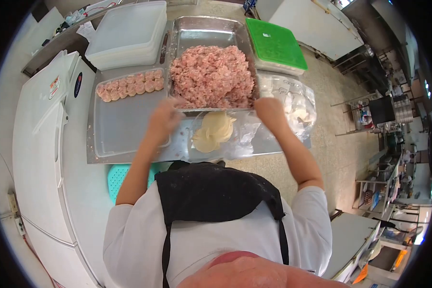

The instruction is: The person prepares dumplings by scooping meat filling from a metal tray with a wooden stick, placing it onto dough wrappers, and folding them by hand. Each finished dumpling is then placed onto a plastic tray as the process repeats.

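Note:
A metal tray (204, 30) heaped with pink minced meat (211, 77) stands on the steel table in front of me. My left hand (163, 120), blurred by motion, is at the tray's near left corner with its fingers curled on the rim. My right hand (270, 111) grips the near right corner. Between my hands a stack of round pale dough wrappers (213, 132) lies on clear plastic film. Left of the meat tray, a clear plastic tray (125, 129) holds a row of filled dumplings (129, 86) along its far edge.
A stack of white plastic lids (129, 33) sits at the far left and a green-lidded box (276, 45) at the far right. A plastic bag of wrappers (295, 103) lies right of my right hand. White chest freezers (38, 144) stand to the left, and metal racks (384, 115) to the right.

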